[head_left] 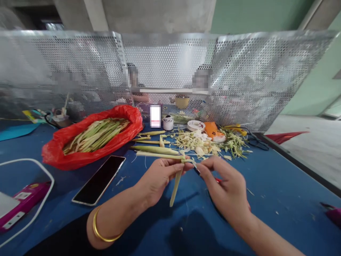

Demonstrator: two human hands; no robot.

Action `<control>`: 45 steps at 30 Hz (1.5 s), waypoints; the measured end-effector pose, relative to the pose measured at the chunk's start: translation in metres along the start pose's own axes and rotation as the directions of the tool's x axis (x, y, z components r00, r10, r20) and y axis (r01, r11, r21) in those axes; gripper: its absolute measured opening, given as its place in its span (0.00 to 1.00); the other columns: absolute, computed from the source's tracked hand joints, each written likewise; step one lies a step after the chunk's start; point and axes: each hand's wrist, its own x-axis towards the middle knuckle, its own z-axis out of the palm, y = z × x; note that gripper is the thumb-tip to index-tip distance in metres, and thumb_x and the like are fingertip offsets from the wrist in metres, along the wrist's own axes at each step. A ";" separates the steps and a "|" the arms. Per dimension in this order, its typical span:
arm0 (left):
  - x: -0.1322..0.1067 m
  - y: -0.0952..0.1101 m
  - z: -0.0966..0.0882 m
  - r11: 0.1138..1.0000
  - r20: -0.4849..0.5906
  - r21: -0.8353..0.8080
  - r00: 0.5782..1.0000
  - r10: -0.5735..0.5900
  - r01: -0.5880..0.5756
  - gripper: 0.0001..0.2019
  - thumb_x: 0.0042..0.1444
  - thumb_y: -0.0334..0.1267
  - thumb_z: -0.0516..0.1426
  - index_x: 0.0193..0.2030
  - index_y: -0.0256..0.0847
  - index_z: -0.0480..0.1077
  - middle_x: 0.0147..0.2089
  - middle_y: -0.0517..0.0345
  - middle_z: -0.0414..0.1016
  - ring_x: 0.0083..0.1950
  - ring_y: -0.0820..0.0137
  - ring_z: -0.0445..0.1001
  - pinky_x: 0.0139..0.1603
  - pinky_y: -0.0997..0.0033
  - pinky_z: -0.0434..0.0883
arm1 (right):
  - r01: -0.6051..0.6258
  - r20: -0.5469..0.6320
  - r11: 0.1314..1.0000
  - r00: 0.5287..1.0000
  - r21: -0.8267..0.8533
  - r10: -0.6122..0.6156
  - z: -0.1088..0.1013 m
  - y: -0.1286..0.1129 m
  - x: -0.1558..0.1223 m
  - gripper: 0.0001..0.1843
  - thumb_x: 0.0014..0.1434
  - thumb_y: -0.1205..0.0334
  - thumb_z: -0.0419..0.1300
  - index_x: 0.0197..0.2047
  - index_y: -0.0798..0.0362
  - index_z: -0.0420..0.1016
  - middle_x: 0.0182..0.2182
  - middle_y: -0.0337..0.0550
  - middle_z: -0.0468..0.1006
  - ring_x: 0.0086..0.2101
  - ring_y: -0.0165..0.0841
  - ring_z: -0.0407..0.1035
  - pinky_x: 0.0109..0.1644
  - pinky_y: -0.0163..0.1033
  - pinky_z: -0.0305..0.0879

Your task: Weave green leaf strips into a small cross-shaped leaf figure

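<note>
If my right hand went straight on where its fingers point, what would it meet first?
Most likely the strip in your left hand, just ahead of your right hand; whether they touch is hard to tell.

The bag point(77, 160) sits on the worktop point(271, 206), long leaves point(97, 135) inside it. Before the bag lies the phone point(99, 181); before it and farther left, the power strip point(34, 195). Right of it are the jar point(168, 123) and the trimmings point(190, 142). The left hand point(160, 177), right hand point(229, 185) and folded strip point(176, 190) are before it, rightward. Behind it stands the screen point(165, 53).
</note>
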 end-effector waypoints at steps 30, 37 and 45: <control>-0.009 -0.003 0.012 0.982 -0.071 -0.181 0.996 0.048 -0.060 0.14 0.41 0.33 0.68 0.37 0.36 0.78 0.30 0.54 0.79 0.38 0.67 0.77 0.41 0.71 0.70 | -0.333 0.385 0.908 0.896 0.256 0.220 0.021 -0.003 -0.013 0.17 0.60 0.57 0.55 0.22 0.52 0.61 0.23 0.36 0.62 0.27 0.30 0.57 0.32 0.34 0.57; -0.007 -0.006 0.010 0.981 -0.107 -0.189 0.994 0.018 -0.039 0.15 0.43 0.33 0.67 0.40 0.36 0.74 0.32 0.54 0.80 0.35 0.68 0.77 0.41 0.72 0.69 | -0.299 0.367 0.927 0.908 0.226 0.204 0.025 0.000 -0.014 0.15 0.60 0.58 0.55 0.23 0.52 0.66 0.25 0.37 0.67 0.28 0.31 0.61 0.33 0.35 0.60; -0.009 0.006 0.007 0.992 -0.072 -0.130 0.997 0.001 -0.010 0.11 0.48 0.33 0.63 0.41 0.37 0.74 0.35 0.54 0.79 0.35 0.70 0.76 0.42 0.69 0.71 | -0.098 0.116 0.995 0.989 0.029 0.094 0.011 0.001 -0.012 0.12 0.64 0.56 0.53 0.30 0.50 0.68 0.24 0.38 0.70 0.25 0.31 0.62 0.30 0.34 0.58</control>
